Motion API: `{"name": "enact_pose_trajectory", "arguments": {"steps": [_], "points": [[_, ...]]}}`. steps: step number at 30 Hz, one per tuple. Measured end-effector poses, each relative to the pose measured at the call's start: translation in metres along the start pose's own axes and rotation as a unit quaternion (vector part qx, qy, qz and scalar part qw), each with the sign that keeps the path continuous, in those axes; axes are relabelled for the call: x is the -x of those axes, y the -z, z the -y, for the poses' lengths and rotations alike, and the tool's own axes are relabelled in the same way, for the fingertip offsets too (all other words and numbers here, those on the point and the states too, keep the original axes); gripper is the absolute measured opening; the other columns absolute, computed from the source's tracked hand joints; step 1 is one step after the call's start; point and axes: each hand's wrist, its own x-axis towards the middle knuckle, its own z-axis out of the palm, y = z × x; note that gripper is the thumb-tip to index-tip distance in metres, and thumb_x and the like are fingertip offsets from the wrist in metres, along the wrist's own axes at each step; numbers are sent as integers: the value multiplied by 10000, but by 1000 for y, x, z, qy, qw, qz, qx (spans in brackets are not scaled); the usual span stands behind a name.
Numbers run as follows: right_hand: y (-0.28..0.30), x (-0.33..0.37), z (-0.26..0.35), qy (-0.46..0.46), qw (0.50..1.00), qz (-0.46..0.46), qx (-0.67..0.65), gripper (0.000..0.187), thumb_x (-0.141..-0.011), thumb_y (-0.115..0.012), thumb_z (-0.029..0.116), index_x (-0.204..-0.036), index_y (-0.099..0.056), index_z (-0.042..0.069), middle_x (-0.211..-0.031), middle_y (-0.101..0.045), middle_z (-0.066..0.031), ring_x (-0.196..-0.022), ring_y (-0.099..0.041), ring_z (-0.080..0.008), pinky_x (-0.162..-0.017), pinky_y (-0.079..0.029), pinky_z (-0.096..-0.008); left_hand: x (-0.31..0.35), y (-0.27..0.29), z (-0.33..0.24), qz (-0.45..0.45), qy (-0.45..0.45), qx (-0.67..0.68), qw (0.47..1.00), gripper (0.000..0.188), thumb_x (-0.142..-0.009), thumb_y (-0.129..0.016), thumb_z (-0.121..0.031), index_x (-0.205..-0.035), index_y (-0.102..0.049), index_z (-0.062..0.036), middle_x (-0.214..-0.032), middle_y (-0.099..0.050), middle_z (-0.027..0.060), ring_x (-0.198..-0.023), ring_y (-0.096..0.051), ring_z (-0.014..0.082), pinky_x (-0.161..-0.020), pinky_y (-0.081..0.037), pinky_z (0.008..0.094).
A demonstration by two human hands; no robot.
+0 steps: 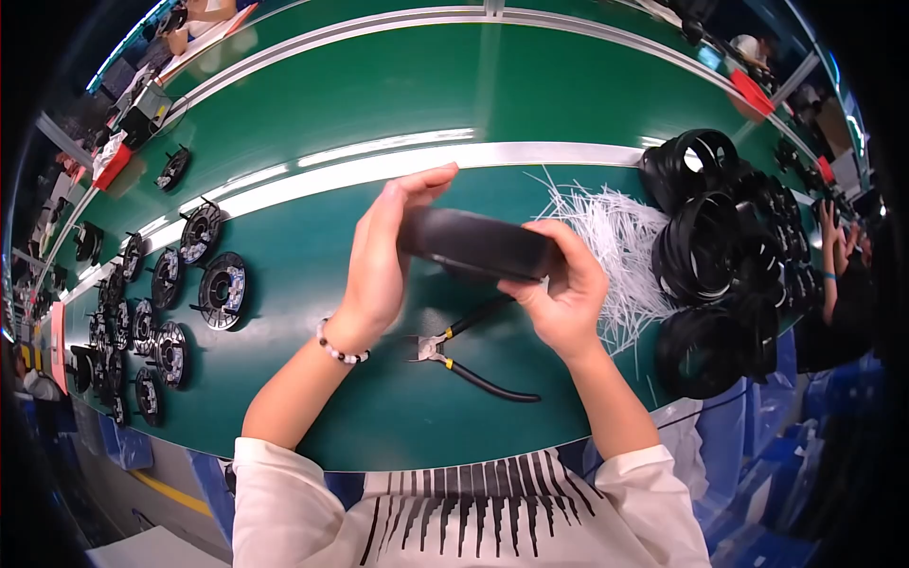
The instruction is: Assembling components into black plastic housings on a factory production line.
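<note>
A black round housing (478, 243), blurred by motion and seen edge-on, is held above the green table between my two hands. My left hand (382, 248) presses against its left end, palm inward and fingers pointing up. At the other end my right hand (568, 292) grips the rim, thumb below and fingers over the top. Below the housing lies a pair of side cutters (473, 369), jaws to the left and black handles spread apart. One handle passes behind my right hand. To the right of that hand is a heap of thin white strips (615, 260).
Black rings (705, 246) are piled at the right end of the green table (284, 388). Several round black parts with circuit boards (223, 291) stand at the left. A pale metal rail (312, 172) crosses behind. Another person's hand (830, 232) shows at the far right.
</note>
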Motion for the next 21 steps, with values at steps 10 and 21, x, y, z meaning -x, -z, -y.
{"name": "enact_pose_trajectory", "arguments": {"steps": [10, 21], "points": [[6, -4, -4, 1, 996, 34, -84, 455, -601, -747, -4, -1016, -563, 8, -919, -591, -76, -839, -553, -139, -739, -435, -246, -2, 10, -9, 140, -275, -279, 909, 461, -623, -755, -234, -993, -567, -33, -905, -638, 109, -870, -619, 272, -892, -417, 433], [9, 1, 0, -74, 988, 26, -132, 444, -600, -764, -11, -1002, -578, -40, -869, -604, -60, -773, -555, -111, -707, -452, -237, 6, 3, -15, 111, -221, -259, 934, 370, -602, -738, -135, -921, -597, -11, -878, -646, 108, -828, -629, 246, -909, -397, 432]]}}
